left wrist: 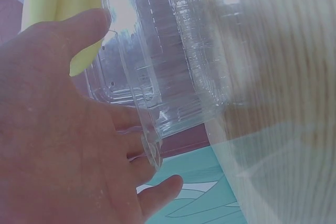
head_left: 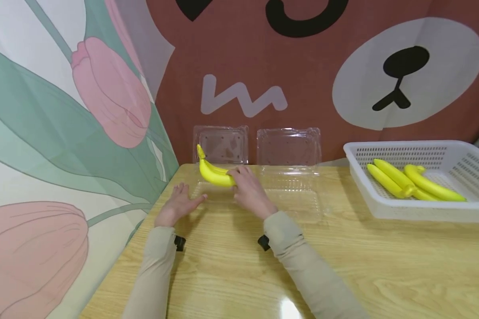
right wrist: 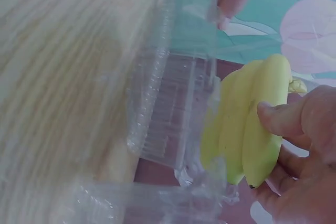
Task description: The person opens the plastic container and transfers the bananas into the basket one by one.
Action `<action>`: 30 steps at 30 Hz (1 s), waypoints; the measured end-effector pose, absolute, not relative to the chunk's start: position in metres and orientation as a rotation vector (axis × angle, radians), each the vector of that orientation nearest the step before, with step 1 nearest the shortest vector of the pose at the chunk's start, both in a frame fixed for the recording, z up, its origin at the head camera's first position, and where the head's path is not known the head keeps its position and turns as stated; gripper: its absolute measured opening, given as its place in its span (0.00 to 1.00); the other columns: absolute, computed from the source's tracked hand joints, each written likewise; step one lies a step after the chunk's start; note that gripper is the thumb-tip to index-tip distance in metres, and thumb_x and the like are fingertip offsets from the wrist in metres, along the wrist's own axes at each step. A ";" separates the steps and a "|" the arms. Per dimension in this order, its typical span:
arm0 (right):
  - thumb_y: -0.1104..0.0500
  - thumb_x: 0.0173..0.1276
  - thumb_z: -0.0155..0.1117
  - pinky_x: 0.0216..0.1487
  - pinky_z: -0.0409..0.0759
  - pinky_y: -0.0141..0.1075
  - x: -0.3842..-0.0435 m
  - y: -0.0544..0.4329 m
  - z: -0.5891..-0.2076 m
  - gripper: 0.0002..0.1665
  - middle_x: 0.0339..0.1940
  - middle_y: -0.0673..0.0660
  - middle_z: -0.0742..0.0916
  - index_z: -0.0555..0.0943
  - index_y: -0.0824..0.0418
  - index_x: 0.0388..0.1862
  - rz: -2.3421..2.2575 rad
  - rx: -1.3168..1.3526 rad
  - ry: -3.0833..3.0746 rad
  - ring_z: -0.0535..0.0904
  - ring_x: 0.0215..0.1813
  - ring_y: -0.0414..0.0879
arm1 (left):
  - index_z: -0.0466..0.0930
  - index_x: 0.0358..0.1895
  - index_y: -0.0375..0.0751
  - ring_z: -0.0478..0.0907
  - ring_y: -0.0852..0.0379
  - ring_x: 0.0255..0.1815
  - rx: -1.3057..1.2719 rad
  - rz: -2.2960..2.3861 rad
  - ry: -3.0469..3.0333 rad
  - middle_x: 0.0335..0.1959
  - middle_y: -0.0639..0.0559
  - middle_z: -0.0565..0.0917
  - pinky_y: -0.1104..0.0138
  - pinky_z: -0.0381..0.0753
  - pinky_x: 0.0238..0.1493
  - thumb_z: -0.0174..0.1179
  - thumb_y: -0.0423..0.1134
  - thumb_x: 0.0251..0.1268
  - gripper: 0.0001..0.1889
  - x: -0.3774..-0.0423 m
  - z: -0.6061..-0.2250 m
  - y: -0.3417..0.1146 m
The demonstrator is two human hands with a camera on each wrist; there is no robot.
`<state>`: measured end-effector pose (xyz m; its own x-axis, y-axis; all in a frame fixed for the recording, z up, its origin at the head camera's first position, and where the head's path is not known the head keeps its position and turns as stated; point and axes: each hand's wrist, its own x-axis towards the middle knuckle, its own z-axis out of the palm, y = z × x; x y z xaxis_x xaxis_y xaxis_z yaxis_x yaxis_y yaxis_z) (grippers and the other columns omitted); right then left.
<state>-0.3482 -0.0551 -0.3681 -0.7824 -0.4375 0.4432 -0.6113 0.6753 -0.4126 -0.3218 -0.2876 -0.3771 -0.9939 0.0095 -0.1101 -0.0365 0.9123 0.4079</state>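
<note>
My right hand point(head_left: 250, 191) grips a bunch of yellow bananas point(head_left: 215, 175) by its right end, above the left clear plastic container point(head_left: 207, 192). The stem end points up and left. In the right wrist view, my thumb lies on the side of the bananas point(right wrist: 244, 124). That container's lid point(head_left: 225, 148) stands raised at the back. Beside its left wall is my left hand point(head_left: 178, 206), fingers spread and holding nothing. The left wrist view shows that hand point(left wrist: 68, 124) with the container's clear edge close to its fingers.
A second clear container point(head_left: 297, 204) stands to the right, its lid point(head_left: 289, 150) raised too. Farther right, a white plastic basket point(head_left: 431, 212) holds more bananas point(head_left: 395, 177). The wooden table point(head_left: 231, 274) meets a printed cloth backdrop point(head_left: 311, 102) behind and to the left.
</note>
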 end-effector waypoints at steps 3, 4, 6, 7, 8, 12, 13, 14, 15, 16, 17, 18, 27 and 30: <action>0.68 0.63 0.68 0.63 0.70 0.40 -0.347 -0.049 -0.364 0.31 0.58 0.55 0.78 0.75 0.61 0.65 0.819 0.820 -2.577 0.69 0.57 0.48 | 0.39 0.75 0.21 0.31 0.35 0.78 -0.018 0.623 2.973 0.77 0.28 0.37 0.47 0.38 0.75 0.44 0.65 0.71 0.51 -0.322 -0.376 -0.287; 0.69 0.63 0.68 0.61 0.70 0.40 -0.347 -0.047 -0.362 0.30 0.57 0.54 0.78 0.75 0.61 0.65 0.826 0.813 -2.568 0.69 0.56 0.48 | 0.39 0.75 0.21 0.31 0.34 0.77 -0.014 0.618 2.973 0.77 0.28 0.37 0.47 0.38 0.75 0.44 0.65 0.71 0.51 -0.322 -0.375 -0.287; 0.69 0.63 0.67 0.58 0.71 0.39 -0.347 -0.041 -0.359 0.29 0.55 0.54 0.78 0.75 0.62 0.65 0.837 0.801 -2.544 0.69 0.54 0.48 | 0.39 0.75 0.22 0.31 0.35 0.77 -0.017 0.609 2.971 0.77 0.28 0.36 0.47 0.37 0.75 0.44 0.65 0.72 0.51 -0.322 -0.375 -0.287; 0.69 0.63 0.68 0.58 0.71 0.40 -0.347 -0.037 -0.358 0.29 0.55 0.54 0.78 0.76 0.62 0.64 0.839 0.795 -2.530 0.69 0.53 0.48 | 0.38 0.75 0.22 0.31 0.34 0.77 -0.014 0.612 2.964 0.77 0.28 0.36 0.46 0.37 0.75 0.43 0.65 0.72 0.51 -0.323 -0.375 -0.287; 0.69 0.63 0.68 0.57 0.71 0.40 -0.347 -0.033 -0.356 0.29 0.54 0.55 0.78 0.76 0.62 0.64 0.839 0.790 -2.520 0.69 0.53 0.48 | 0.38 0.75 0.22 0.31 0.34 0.77 -0.013 0.610 2.960 0.77 0.28 0.36 0.46 0.37 0.75 0.43 0.66 0.72 0.51 -0.323 -0.375 -0.287; 0.68 0.64 0.69 0.57 0.71 0.41 -0.345 -0.016 -0.348 0.28 0.54 0.56 0.78 0.76 0.63 0.64 0.838 0.772 -2.510 0.69 0.53 0.50 | 0.38 0.75 0.22 0.31 0.34 0.77 -0.004 0.625 2.949 0.77 0.28 0.36 0.46 0.37 0.75 0.44 0.65 0.72 0.51 -0.322 -0.376 -0.288; 0.68 0.64 0.69 0.57 0.71 0.41 -0.344 -0.012 -0.346 0.28 0.54 0.56 0.78 0.76 0.63 0.64 0.836 0.768 -2.509 0.69 0.53 0.50 | 0.38 0.75 0.21 0.31 0.34 0.77 -0.001 0.629 2.948 0.77 0.28 0.36 0.46 0.37 0.75 0.44 0.65 0.72 0.51 -0.322 -0.376 -0.288; 0.68 0.64 0.69 0.57 0.71 0.42 -0.344 -0.007 -0.344 0.28 0.55 0.57 0.78 0.76 0.63 0.64 0.836 0.763 -2.509 0.69 0.54 0.51 | 0.38 0.75 0.21 0.31 0.34 0.77 0.000 0.631 2.947 0.77 0.27 0.36 0.46 0.37 0.75 0.44 0.65 0.73 0.51 -0.322 -0.376 -0.288; 0.68 0.64 0.69 0.56 0.71 0.42 -0.343 -0.003 -0.343 0.28 0.54 0.57 0.78 0.76 0.63 0.63 0.835 0.760 -2.506 0.69 0.54 0.51 | 0.39 0.75 0.21 0.32 0.34 0.77 0.000 0.634 2.948 0.77 0.27 0.36 0.46 0.37 0.75 0.44 0.64 0.73 0.50 -0.322 -0.376 -0.289; 0.68 0.64 0.69 0.56 0.71 0.43 -0.343 0.002 -0.341 0.27 0.54 0.57 0.78 0.76 0.63 0.63 0.822 0.755 -2.499 0.69 0.54 0.52 | 0.39 0.75 0.21 0.32 0.34 0.77 0.002 0.636 2.950 0.77 0.27 0.36 0.46 0.37 0.75 0.44 0.64 0.73 0.50 -0.322 -0.376 -0.289; 0.68 0.64 0.69 0.56 0.71 0.44 -0.342 0.007 -0.340 0.27 0.54 0.58 0.78 0.77 0.64 0.63 0.816 0.749 -2.491 0.69 0.53 0.52 | 0.39 0.75 0.21 0.32 0.34 0.77 0.003 0.635 2.950 0.77 0.27 0.36 0.46 0.37 0.75 0.44 0.64 0.73 0.50 -0.322 -0.376 -0.289; 0.68 0.64 0.69 0.55 0.71 0.44 -0.342 0.012 -0.338 0.27 0.54 0.58 0.78 0.77 0.64 0.62 0.808 0.744 -2.483 0.69 0.53 0.53 | 0.39 0.75 0.21 0.32 0.34 0.77 0.005 0.636 2.949 0.77 0.27 0.36 0.46 0.37 0.75 0.44 0.64 0.73 0.50 -0.321 -0.376 -0.289; 0.70 0.64 0.68 0.55 0.69 0.47 -0.334 0.054 -0.334 0.27 0.53 0.60 0.78 0.76 0.66 0.63 0.777 0.694 -2.458 0.68 0.52 0.55 | 0.39 0.75 0.21 0.31 0.33 0.77 0.011 0.627 2.948 0.77 0.27 0.36 0.46 0.37 0.75 0.44 0.64 0.73 0.50 -0.322 -0.377 -0.288; 0.71 0.63 0.67 0.54 0.69 0.49 -0.334 0.068 -0.333 0.27 0.53 0.61 0.77 0.75 0.67 0.62 0.762 0.678 -2.449 0.68 0.52 0.57 | 0.39 0.75 0.21 0.31 0.33 0.77 0.007 0.634 2.947 0.77 0.27 0.36 0.45 0.37 0.75 0.44 0.64 0.73 0.50 -0.321 -0.377 -0.289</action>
